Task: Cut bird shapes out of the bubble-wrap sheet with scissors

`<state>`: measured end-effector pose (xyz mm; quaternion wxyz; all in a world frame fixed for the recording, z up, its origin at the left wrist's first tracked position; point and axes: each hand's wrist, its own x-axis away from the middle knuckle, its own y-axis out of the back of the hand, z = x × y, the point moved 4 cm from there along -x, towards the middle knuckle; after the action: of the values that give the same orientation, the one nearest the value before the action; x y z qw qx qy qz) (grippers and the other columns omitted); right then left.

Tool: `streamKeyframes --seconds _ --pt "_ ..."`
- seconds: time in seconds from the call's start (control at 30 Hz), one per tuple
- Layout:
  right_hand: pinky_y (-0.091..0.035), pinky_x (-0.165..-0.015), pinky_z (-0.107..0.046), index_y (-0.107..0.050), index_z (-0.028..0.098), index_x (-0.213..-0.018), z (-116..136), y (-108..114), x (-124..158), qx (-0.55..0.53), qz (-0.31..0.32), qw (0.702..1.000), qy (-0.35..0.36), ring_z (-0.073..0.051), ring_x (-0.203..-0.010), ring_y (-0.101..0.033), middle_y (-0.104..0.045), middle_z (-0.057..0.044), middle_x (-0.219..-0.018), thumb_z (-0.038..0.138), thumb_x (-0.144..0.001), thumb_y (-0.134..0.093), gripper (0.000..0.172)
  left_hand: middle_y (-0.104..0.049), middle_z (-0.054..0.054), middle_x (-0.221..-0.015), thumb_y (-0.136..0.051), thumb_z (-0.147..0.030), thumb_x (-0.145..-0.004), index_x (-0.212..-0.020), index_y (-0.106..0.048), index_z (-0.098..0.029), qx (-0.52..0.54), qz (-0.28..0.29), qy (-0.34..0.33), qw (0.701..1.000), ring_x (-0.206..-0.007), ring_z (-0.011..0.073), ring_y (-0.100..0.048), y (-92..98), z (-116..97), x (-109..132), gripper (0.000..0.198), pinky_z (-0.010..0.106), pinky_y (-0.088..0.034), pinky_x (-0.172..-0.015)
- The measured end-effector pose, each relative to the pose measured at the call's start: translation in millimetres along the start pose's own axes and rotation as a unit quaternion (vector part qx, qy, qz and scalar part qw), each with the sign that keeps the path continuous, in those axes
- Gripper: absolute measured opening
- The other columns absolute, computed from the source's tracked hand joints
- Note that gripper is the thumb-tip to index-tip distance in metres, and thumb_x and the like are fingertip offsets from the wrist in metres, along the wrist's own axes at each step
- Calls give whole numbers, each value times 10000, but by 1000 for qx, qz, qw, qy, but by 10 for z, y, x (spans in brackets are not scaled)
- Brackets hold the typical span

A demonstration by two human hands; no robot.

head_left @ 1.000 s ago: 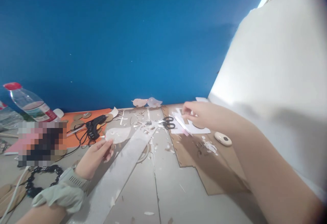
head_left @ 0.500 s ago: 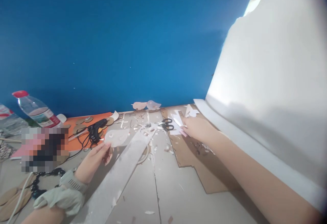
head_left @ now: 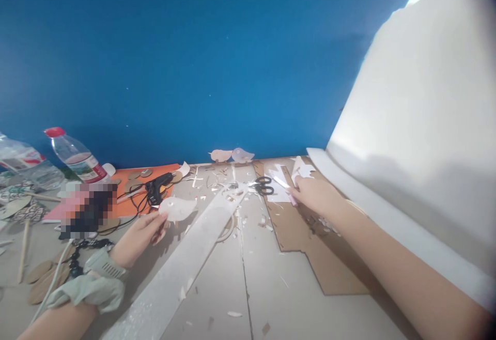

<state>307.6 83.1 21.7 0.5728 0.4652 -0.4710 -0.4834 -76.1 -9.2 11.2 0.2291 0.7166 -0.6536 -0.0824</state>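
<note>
My left hand (head_left: 145, 229) pinches a white bird-shaped paper cutout (head_left: 178, 209) by its head end, above the floor. Farther right, my right hand (head_left: 310, 191) reaches down to white paper pieces (head_left: 279, 191) on the brown cardboard (head_left: 329, 273). Its fingers are closed beside a pale pinkish stick-like piece; what they grip is hidden. Black-handled scissors (head_left: 264, 185) lie left of that hand. Two more bird cutouts, one pink (head_left: 220, 155) and one greyish (head_left: 243, 155), stand side by side against the blue wall.
Left are a black glue gun (head_left: 157, 187) on orange paper (head_left: 126, 174), a red-capped bottle (head_left: 83, 161) and a black bead bracelet (head_left: 75, 257). A clear strip (head_left: 170, 278) crosses the floor between my arms. A white sheet (head_left: 418, 87) rises at right; small scraps lie scattered.
The view has shifted a little left, so most things sit farther right. My left hand still holds the bird cutout, its face turned more toward me. My right hand stays by the paper pieces.
</note>
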Motion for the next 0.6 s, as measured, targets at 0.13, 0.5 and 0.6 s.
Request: streamKeyframes --seconds 0.13,0.5,0.6 --pt "-342 -610 -291 -555 180 -651 -60 -26 -18 -26 6 1000 1 -181 -630 -555 -628 -75 -706 415 -874 -303 411 -477 -31 -514 -523 -590 -683 -613 -507 -175 -19 -3 18 1000 -478 124 -430 -2 97 1 421 213 -325 -466" --pt "-308 -542 -270 -540 178 -628 -143 -3 -154 -68 21 997 -20 -171 -617 -533 -598 -57 -660 315 -768 -459 212 -629 55 -779 -329 -485 -854 -872 -556 -199 -448 -76 -183 872 -664 209 -575 -290 -459 -48 365 272 -325 -561" --pt "-333 -558 -270 -532 177 -691 -207 37 -191 -87 18 996 -21 -168 -653 -531 -593 -49 -704 363 -807 -436 238 -615 70 -883 -323 -403 -886 -926 -547 -185 -427 10 -317 847 -782 218 -563 -960 -756 36 315 314 -380 -663"
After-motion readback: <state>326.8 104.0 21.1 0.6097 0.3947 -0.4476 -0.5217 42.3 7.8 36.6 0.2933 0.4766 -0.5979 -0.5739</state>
